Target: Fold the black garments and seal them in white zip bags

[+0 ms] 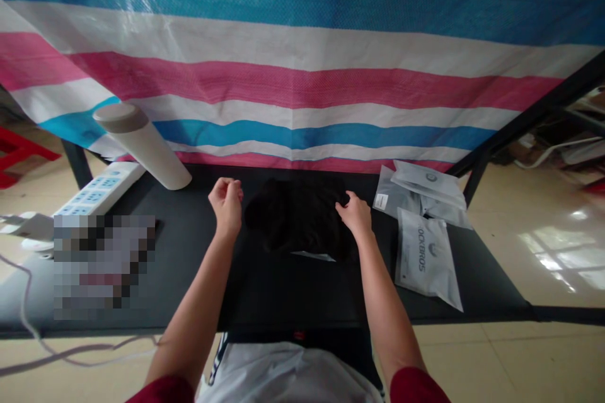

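Observation:
A bunched black cloth item lies in the middle of the dark table; its exact kind is hard to make out against the dark top. Beside its left edge is my left hand, its fingers curled together in a pinch. Whatever those fingers hold, if anything, cannot be seen. My right hand is at the cloth's right edge, thumb and forefinger apart. Whether it touches the cloth is unclear. From under the cloth's near side shows a strip of pale plastic.
Several frosted plastic packets lie on the right of the table. To the left stand a pale bottle, a power strip and a pixelated patch. Cables hang over the front left edge. A striped sheet rises behind.

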Available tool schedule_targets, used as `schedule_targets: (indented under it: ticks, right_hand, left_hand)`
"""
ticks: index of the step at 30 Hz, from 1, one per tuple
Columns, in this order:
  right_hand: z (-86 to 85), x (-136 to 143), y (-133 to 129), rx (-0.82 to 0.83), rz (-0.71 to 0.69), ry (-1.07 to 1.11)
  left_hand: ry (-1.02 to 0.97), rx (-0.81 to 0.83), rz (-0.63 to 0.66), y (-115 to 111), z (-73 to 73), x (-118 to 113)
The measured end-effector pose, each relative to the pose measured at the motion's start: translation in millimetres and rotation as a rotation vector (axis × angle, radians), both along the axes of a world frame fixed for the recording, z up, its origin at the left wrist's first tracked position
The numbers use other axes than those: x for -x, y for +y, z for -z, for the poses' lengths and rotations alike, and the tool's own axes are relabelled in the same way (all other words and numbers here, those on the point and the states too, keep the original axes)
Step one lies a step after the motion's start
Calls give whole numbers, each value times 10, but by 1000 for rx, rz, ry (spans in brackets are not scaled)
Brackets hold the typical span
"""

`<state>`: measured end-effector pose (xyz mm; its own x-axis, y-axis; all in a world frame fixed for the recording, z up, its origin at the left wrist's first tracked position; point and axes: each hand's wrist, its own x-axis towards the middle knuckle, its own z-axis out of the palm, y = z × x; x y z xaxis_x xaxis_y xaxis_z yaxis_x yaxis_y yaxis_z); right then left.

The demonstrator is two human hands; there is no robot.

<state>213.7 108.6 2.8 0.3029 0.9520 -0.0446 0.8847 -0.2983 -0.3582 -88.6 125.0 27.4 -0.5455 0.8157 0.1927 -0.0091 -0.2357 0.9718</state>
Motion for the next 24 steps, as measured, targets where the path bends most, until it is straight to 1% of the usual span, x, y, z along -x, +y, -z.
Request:
schedule_targets:
  ticks: [2,4,6,7,8,9,11,12,13,14,15,17,19,21,22,24]
  right_hand:
    - [3,2,3,13,-4,-35]
    - [9,7,8,26,-25,-48]
    - [15,11,13,28,-38,-49]
    - [17,12,15,23,-40,-47]
    - [18,13,16,18,-39,-45]
    - [18,12,16,14,-36,-43]
    - [13,12,15,11,-32,-39]
    - [8,13,14,13,-32,-38]
    - [3,14,12,15,-31,-38]
    - [-2,17,9,17,-31,-39]
    - [-7,21,7,19,-32,-41]
    - [-14,28,3,19,-34,-45]
    - [-15,33,2,14,-38,-49]
    - [-11,33,5,10,-47,-45]
    - [-8,33,8,10,-53,-40]
    - [-4,32,13,10,-71,-23]
  left_hand:
    - [161,-21,174,-79,12,-150]
    - [370,-6,440,-156,4,-235]
    - [582,80,721,-212,-15,-234]
    - [698,154,812,-229,-25,-202]
    - [829,248,835,-238,-32,-155]
    - [966,355,785,-238,-36,-98]
    - [1198,561,547,-221,-38,16]
    - [1269,632,421,-209,-38,58]
    - [1308,666,321,-199,-41,81]
    - [1322,663,252,-194,-46,81]
    - [1320,628,219,-195,-54,57]
    - [1290,497,225,-225,-72,-59]
    - [1260,340,305,-284,-72,-231]
    - [1249,212,408,-353,-33,-407]
    - [1249,176,450,-384,3,-481]
    - [1247,170,504,-425,102,-586]
